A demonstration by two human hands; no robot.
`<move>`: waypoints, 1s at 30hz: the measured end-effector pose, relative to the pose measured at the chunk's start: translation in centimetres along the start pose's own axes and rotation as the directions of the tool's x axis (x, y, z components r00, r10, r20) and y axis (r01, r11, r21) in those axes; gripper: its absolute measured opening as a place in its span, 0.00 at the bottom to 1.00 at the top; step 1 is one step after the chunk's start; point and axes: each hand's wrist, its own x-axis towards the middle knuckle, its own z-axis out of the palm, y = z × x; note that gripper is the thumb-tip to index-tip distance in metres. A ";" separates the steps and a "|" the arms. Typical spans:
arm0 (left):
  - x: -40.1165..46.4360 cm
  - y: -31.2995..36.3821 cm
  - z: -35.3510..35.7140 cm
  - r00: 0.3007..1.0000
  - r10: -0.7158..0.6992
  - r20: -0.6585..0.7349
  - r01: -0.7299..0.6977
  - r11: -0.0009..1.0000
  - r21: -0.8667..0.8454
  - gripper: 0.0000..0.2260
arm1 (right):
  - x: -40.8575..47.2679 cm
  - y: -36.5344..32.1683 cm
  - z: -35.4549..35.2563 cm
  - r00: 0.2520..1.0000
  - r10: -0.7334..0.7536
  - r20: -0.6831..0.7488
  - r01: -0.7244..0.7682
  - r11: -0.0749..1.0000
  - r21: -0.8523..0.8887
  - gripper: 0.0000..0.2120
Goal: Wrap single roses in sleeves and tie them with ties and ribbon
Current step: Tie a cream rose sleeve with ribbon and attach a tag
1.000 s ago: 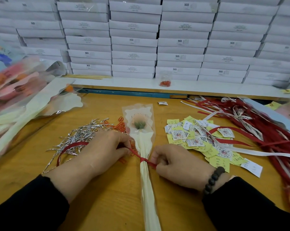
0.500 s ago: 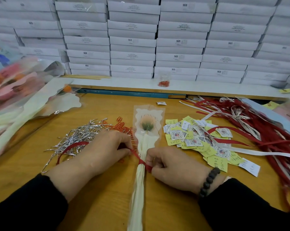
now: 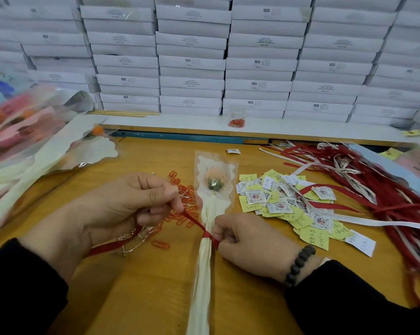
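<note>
We see one rose [image 3: 215,183] in its clear sleeve [image 3: 216,165] lying lengthways on the wooden counter [image 3: 143,286], bloom end away from us, cream wrap bunched at the neck. A red ribbon [image 3: 194,221] runs round that neck. Left hand [image 3: 122,209] has a clenched grip pinching the ribbon's long end, lifted up and left of the sleeve; ribbon tail trails under that hand toward the left sleeve cuff. Right hand [image 3: 247,240] has a clenched grip pinching the short ribbon end right at the wrap, touching the sleeve's right side; bead bracelet [image 3: 298,264] on that wrist. Just beyond and under the left grip: loose orange paper clips [image 3: 180,213] and silver twist ties [image 3: 131,238]. Right of the right grip: heap of yellow and white tags [image 3: 286,206], then a pile of red and white ribbons [image 3: 385,189] further right. Far left of the left grip: finished sleeved roses [image 3: 30,146] stacked. Beyond both grips, on the white ledge, a small clear cup [image 3: 238,116] holds orange clips at its bottom; behind it stacked white boxes [image 3: 192,64], all closed, contents not visible.
</note>
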 end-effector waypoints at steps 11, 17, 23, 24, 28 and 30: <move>1.4 -0.6 1.6 0.899 0.126 -0.420 0.387 0.219 0.895 0.05 | 0.0 0.0 -0.1 1.000 -0.019 0.018 0.018 1.000 0.012 0.05; 2.5 -2.1 3.5 0.660 0.526 -0.536 0.243 0.526 0.815 0.04 | 0.0 -0.1 0.0 1.000 -0.016 0.014 0.016 1.000 -0.013 0.12; 3.0 -2.5 6.0 0.807 0.162 -0.568 -0.152 0.986 0.065 0.10 | 0.0 -0.2 0.2 1.000 -0.023 -0.015 0.022 0.999 -0.037 0.12; 3.0 -2.7 6.1 0.854 0.112 -0.509 -0.137 0.991 -0.010 0.13 | 0.0 -0.2 0.2 1.000 -0.024 -0.020 0.024 0.999 -0.039 0.11; 3.0 -2.8 6.0 0.932 -0.018 -0.363 -0.017 0.995 -0.093 0.19 | -0.1 -0.2 0.3 1.000 -0.014 -0.018 0.014 0.999 -0.030 0.07; 2.9 -2.8 5.9 0.938 -0.015 -0.346 0.002 0.999 -0.038 0.20 | 0.0 -0.1 0.2 1.000 -0.002 -0.016 0.002 1.000 0.006 0.06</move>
